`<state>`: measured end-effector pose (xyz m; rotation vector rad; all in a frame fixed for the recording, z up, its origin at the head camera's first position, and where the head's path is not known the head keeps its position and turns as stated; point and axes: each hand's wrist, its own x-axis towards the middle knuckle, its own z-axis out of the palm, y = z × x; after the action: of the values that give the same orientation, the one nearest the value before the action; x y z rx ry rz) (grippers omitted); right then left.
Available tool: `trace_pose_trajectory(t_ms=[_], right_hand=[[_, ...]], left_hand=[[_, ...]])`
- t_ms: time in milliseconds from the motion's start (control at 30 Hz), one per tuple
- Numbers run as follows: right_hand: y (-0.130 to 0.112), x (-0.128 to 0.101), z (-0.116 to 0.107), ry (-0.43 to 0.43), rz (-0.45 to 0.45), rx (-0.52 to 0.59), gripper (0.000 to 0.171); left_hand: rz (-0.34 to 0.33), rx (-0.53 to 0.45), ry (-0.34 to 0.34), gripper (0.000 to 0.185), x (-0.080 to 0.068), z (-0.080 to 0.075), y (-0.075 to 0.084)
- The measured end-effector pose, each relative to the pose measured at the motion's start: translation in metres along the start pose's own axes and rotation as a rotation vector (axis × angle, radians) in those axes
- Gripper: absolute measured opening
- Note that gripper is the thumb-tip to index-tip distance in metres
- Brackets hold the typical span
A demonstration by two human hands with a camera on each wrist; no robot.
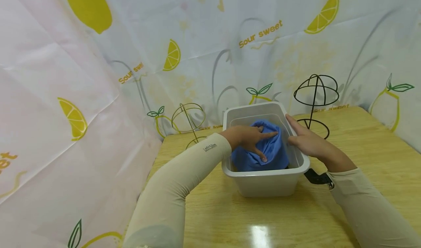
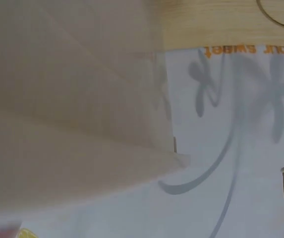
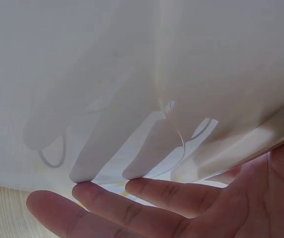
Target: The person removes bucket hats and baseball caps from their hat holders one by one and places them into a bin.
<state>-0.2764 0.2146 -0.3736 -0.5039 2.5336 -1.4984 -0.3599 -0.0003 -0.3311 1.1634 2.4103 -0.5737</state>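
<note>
1. Head view: one blue cloth (image 1: 263, 151) sits inside one grey tub (image 1: 268, 184) at table centre. The left hand (image 1: 251, 138) presses it with straight, spread fingers; the right hand (image 1: 307, 140), at 3 o'clock, lies flat on the rim. Hard pressing could tip the tub. Two wire stands (image 1: 315, 98).
2. Left wrist view: only tub wall (image 2: 72, 99); fingers hidden.
3. Right wrist view: straight fingers (image 3: 166, 196) touch the tub, gripping nothing, so it could slide.

— What can you read here?
— "Sour sweet" in orange on the backdrop sheet (image 1: 230, 50), at twelve o'clock and at ten o'clock from the tub (image 1: 267, 184).
— Anything else?
— Small lettering on the left sleeve (image 1: 210, 147), seemingly "Let's Slim".
</note>
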Motion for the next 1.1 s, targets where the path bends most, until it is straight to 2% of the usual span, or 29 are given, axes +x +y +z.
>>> trace_pose_trajectory(t_ms=[200,733,967,1100], right_hand=[[0.001,0.0,0.003,0.001,-0.003,-0.001,0.09],[-0.002,0.002,0.01,-0.002,-0.021,-0.012,0.086],[-0.001,0.001,0.01,0.005,-0.033,-0.006,0.086],[-0.001,0.002,0.009,0.011,-0.038,-0.015,0.086]], left_hand=[[-0.01,-0.026,-0.02,0.112,-0.003,0.007,0.001],[0.031,-0.088,0.043,0.107,-0.014,0.007,-0.014],[0.045,0.018,0.145,0.088,-0.022,0.002,-0.021],[0.052,0.041,0.205,0.085,-0.028,0.0,-0.026]])
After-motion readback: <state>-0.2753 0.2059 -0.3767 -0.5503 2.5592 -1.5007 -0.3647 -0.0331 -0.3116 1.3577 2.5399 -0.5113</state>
